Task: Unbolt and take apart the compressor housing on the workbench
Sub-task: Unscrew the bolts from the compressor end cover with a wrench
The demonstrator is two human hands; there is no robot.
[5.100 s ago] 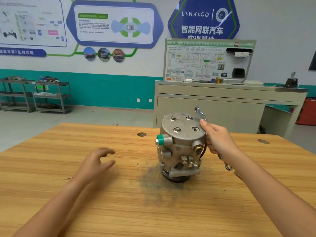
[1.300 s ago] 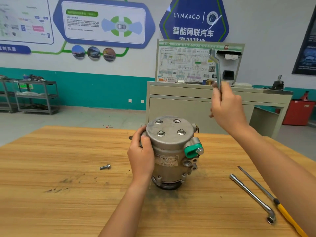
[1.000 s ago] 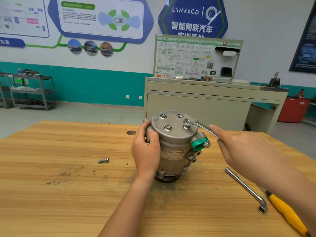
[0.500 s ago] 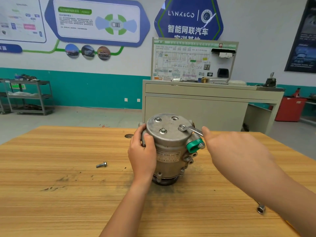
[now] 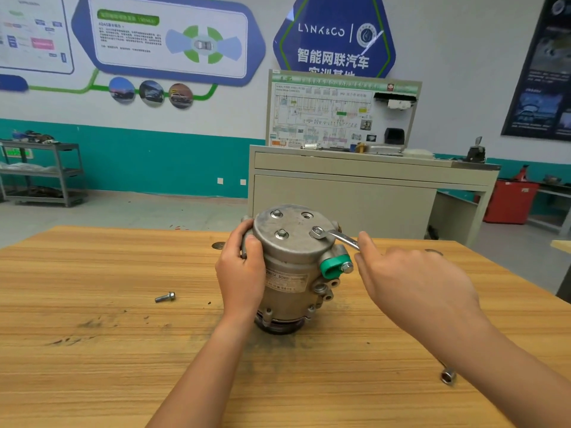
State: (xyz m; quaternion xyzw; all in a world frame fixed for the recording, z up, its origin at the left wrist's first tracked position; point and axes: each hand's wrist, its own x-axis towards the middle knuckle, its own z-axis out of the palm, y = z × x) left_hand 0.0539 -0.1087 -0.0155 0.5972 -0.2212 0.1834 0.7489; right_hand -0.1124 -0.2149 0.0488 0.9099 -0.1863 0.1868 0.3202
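Observation:
The grey metal compressor stands upright on the wooden workbench, with a green cap on its right side. Its round top cover shows two bolt heads, one empty hole, and a fourth bolt under the ring end of a wrench. My left hand clasps the housing's left side. My right hand holds the wrench's handle, which my palm mostly hides. A loose bolt lies on the bench to the left.
The socket end of an L-shaped wrench shows beside my right forearm. A beige cabinet with a wiring diagram board stands behind the bench. A metal shelf cart is at the far left wall. A red box sits at the right.
My right hand brought the wrench down from the air onto the right-hand top bolt and has swung its handle slightly. A bolt now lies on the bench. My left hand moved onto the housing.

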